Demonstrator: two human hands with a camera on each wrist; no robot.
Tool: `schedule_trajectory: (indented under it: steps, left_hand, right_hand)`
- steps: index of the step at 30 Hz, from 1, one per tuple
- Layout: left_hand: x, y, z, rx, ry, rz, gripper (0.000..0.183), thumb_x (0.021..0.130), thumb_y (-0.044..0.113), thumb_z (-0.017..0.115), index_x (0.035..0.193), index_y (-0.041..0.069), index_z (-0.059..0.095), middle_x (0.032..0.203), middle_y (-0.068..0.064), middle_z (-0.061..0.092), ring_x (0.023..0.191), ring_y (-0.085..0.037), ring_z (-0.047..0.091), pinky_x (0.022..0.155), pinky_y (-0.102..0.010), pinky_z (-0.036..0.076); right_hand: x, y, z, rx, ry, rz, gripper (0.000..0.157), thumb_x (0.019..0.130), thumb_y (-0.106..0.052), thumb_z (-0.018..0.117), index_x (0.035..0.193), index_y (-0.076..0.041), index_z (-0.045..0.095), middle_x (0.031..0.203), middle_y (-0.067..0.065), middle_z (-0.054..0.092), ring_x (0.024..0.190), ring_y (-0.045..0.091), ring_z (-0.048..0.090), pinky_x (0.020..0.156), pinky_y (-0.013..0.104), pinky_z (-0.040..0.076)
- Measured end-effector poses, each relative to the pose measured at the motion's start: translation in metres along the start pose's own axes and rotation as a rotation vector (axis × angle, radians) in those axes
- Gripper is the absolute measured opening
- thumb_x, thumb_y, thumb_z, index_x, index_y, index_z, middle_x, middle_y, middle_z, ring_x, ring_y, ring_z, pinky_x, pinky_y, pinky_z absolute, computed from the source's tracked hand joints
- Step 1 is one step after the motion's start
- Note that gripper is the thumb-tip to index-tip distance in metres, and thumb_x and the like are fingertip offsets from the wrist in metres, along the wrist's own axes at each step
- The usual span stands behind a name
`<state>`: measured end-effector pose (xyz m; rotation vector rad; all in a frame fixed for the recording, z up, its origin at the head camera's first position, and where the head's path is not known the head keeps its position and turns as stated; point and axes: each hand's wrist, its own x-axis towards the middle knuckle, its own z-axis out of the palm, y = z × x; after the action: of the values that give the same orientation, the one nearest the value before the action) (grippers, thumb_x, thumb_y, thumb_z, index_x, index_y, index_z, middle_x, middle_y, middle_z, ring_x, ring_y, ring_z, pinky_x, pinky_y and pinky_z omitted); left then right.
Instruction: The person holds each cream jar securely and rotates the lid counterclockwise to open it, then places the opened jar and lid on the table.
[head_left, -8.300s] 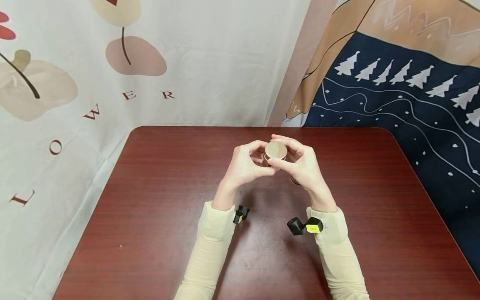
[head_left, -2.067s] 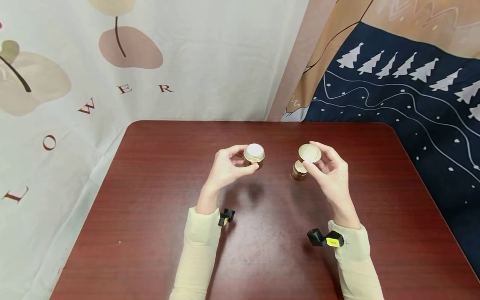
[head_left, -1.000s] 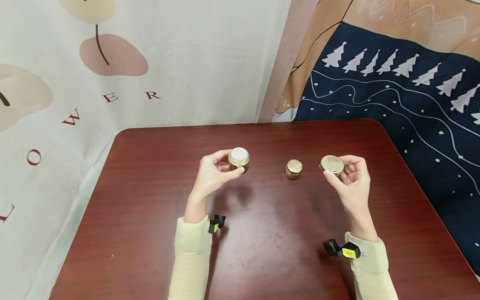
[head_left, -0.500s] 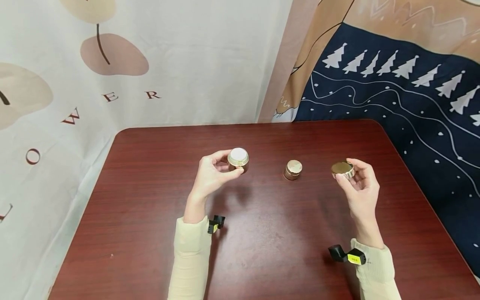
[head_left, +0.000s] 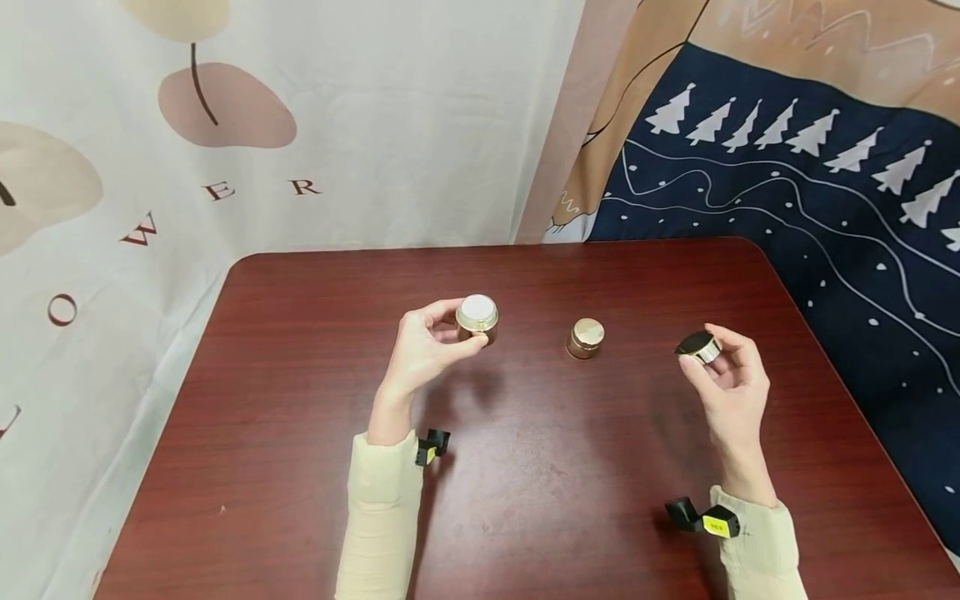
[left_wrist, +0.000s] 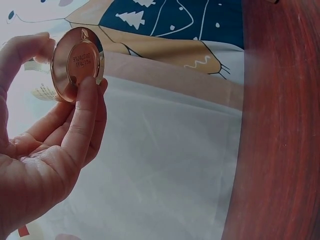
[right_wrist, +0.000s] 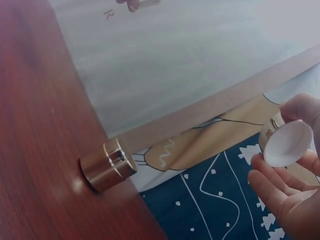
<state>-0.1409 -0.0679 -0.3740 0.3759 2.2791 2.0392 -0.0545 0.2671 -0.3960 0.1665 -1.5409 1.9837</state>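
Raised above the table, my left hand [head_left: 420,357] grips a small gold cream jar [head_left: 477,313] between thumb and fingers. Its lid is off, and a white round top faces up inside the rim. The left wrist view shows the jar's shiny base [left_wrist: 61,67] with small printing on it. My right hand [head_left: 731,393] pinches the gold lid [head_left: 701,347] by its edge, off to the right and tilted. In the right wrist view the white inside of the lid [right_wrist: 289,145] shows. The two hands are well apart.
A second gold jar [head_left: 585,340], capped, stands upright on the dark red wooden table [head_left: 525,500] between the hands. A white printed cloth [head_left: 405,125] hangs behind, with a navy tree-patterned cloth [head_left: 787,183] at the right.
Earlier both hands were together at the jar; the lid has since come off. The right hand has carried it right and toward me, tilting it over. Lately the left hand stays nearly still.
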Motion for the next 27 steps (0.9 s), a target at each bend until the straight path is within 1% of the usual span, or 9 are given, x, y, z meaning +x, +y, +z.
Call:
schedule_trajectory:
  steps: [3, 6, 10, 15, 17, 20, 21, 24, 27]
  left_hand:
    - [0.000, 0.000, 0.000, 0.004, -0.001, -0.002, 0.045, 0.067, -0.002, 0.078, 0.110, -0.004, 0.065, 0.095, -0.014, 0.066, 0.076, -0.017, 0.065, 0.074, -0.026, 0.054]
    - [0.000, 0.000, -0.001, 0.008, -0.003, 0.001, 0.045, 0.067, -0.002, 0.078, 0.110, -0.004, 0.065, 0.095, -0.015, 0.066, 0.076, -0.017, 0.065, 0.074, -0.026, 0.054]
    - [0.000, 0.000, -0.002, 0.014, -0.004, 0.010, 0.045, 0.067, -0.002, 0.078, 0.110, -0.004, 0.065, 0.096, -0.016, 0.066, 0.077, -0.017, 0.065, 0.075, -0.026, 0.054]
    - [-0.001, 0.000, -0.002, 0.016, -0.004, 0.011, 0.044, 0.067, -0.002, 0.079, 0.110, -0.004, 0.065, 0.096, -0.015, 0.066, 0.078, -0.018, 0.065, 0.075, -0.026, 0.054]
    - [-0.001, 0.000, -0.002, 0.016, -0.004, 0.008, 0.044, 0.067, -0.002, 0.079, 0.109, -0.004, 0.065, 0.096, -0.015, 0.066, 0.077, -0.018, 0.065, 0.075, -0.025, 0.054]
    - [-0.001, 0.000, -0.002, 0.019, -0.005, 0.006, 0.044, 0.067, -0.001, 0.079, 0.109, -0.003, 0.065, 0.096, -0.015, 0.066, 0.077, -0.018, 0.065, 0.075, -0.025, 0.054]
    - [-0.001, 0.000, -0.002, 0.019, -0.005, 0.005, 0.044, 0.067, -0.001, 0.079, 0.109, -0.003, 0.065, 0.096, -0.015, 0.066, 0.077, -0.018, 0.065, 0.075, -0.025, 0.054]
    - [-0.001, 0.000, -0.002, 0.019, -0.004, 0.000, 0.045, 0.067, -0.002, 0.079, 0.110, -0.004, 0.065, 0.097, -0.015, 0.066, 0.077, -0.017, 0.065, 0.074, -0.024, 0.054]
    - [-0.001, 0.000, -0.002, 0.020, -0.002, -0.006, 0.045, 0.067, -0.002, 0.079, 0.110, -0.004, 0.065, 0.097, -0.015, 0.066, 0.076, -0.017, 0.064, 0.074, -0.023, 0.053]
  right_hand:
    - [0.000, 0.000, -0.001, 0.008, 0.034, 0.004, 0.049, 0.069, 0.032, 0.054, 0.115, 0.015, 0.053, 0.099, 0.013, 0.053, 0.082, 0.017, 0.062, 0.069, 0.018, 0.053]
    - [0.000, -0.001, -0.002, -0.040, 0.055, 0.015, 0.050, 0.069, 0.030, 0.057, 0.116, 0.013, 0.054, 0.102, 0.012, 0.054, 0.082, 0.015, 0.061, 0.070, 0.017, 0.053]
    - [-0.001, -0.002, -0.003, -0.084, 0.044, 0.023, 0.055, 0.068, 0.029, 0.059, 0.119, 0.010, 0.052, 0.103, 0.011, 0.053, 0.081, 0.014, 0.061, 0.069, 0.017, 0.053]
    - [-0.004, -0.001, -0.005, -0.114, 0.042, 0.016, 0.053, 0.066, 0.029, 0.062, 0.111, 0.003, 0.051, 0.102, 0.010, 0.052, 0.078, 0.013, 0.061, 0.068, 0.017, 0.053]
    - [-0.005, 0.000, -0.007, -0.152, 0.045, 0.007, 0.049, 0.067, 0.027, 0.064, 0.109, 0.005, 0.053, 0.102, 0.010, 0.055, 0.078, 0.012, 0.061, 0.069, 0.017, 0.053]
    - [-0.005, 0.002, -0.009, -0.189, 0.043, -0.006, 0.048, 0.067, 0.025, 0.065, 0.111, 0.011, 0.055, 0.102, 0.010, 0.057, 0.079, 0.013, 0.060, 0.070, 0.015, 0.052]
    - [-0.005, 0.001, -0.009, -0.238, 0.036, -0.012, 0.048, 0.067, 0.024, 0.066, 0.112, 0.012, 0.056, 0.101, 0.008, 0.058, 0.080, 0.012, 0.059, 0.070, 0.015, 0.052]
    - [-0.005, -0.001, -0.009, -0.436, 0.011, -0.041, 0.047, 0.068, 0.021, 0.068, 0.114, 0.012, 0.058, 0.098, 0.002, 0.057, 0.080, 0.009, 0.056, 0.070, 0.011, 0.050]
    - [-0.005, -0.009, -0.002, -0.621, -0.006, -0.089, 0.045, 0.067, 0.019, 0.069, 0.111, 0.012, 0.061, 0.094, -0.001, 0.055, 0.080, 0.007, 0.053, 0.068, 0.009, 0.047]
